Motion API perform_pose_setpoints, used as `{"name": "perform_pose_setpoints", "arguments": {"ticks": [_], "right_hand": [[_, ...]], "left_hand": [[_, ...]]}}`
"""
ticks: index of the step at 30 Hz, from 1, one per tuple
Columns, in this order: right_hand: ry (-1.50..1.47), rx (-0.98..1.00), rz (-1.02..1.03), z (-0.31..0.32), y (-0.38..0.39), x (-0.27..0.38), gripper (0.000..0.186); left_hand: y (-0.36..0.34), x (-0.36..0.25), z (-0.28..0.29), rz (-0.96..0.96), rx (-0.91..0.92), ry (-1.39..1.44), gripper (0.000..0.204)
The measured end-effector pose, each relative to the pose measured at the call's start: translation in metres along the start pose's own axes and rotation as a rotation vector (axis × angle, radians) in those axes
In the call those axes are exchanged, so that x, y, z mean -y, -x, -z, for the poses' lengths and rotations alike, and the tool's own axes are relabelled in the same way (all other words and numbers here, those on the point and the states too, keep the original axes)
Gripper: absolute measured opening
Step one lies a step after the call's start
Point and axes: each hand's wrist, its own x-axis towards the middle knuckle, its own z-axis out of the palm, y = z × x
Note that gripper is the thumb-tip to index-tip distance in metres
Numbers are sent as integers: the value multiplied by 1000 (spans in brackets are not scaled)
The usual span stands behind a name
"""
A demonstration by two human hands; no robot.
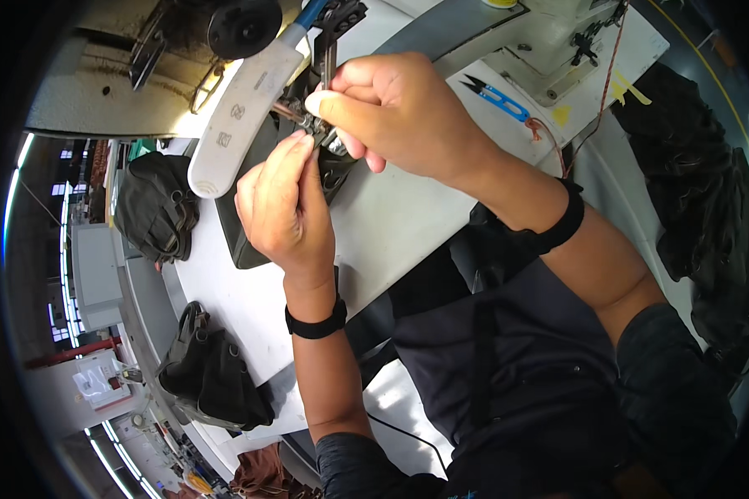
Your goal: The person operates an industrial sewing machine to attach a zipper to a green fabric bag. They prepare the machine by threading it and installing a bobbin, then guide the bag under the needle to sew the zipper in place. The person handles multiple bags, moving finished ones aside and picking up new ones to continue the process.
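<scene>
I pinch a small metal part [320, 126] with both hands [283, 204] [399, 112] near the surface [391, 224] far edge; front stays open.

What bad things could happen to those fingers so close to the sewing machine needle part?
1. Both the left hand and the right hand pinch right at the metal needle area, so a fingertip might get pricked or nipped if the machine ran.
2. The dark fabric under the hands could bunch or slip, since no hand holds it flat.
3. The blue thread snips lie near the right forearm and might get knocked off the table.
</scene>
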Motion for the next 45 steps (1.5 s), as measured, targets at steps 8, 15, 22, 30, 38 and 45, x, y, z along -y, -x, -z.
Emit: {"name": "perform_pose_setpoints", "arguments": {"ticks": [8,15,22,30,38,45], "right_hand": [[115,-31,8,-2,3,0,27],[175,-18,33,-2,2,-2,27],[165,-28,-85,-5,3,15,29],[136,-27,6,-5,4,6,28],[123,-1,79,-3,8,3,29],[178,-32,12,-6,3,-1,25]], "left_hand": [[-2,8,-4,-23,-27,25,19],[1,14,-10,-22,-96,29,19],[1,17,-13,-6,-116,34,16],[0,15,-11,0,-102,70,15],[1,18,-1,-32,-39,33,17],[52,42,74,109,268,-367,28]]}}
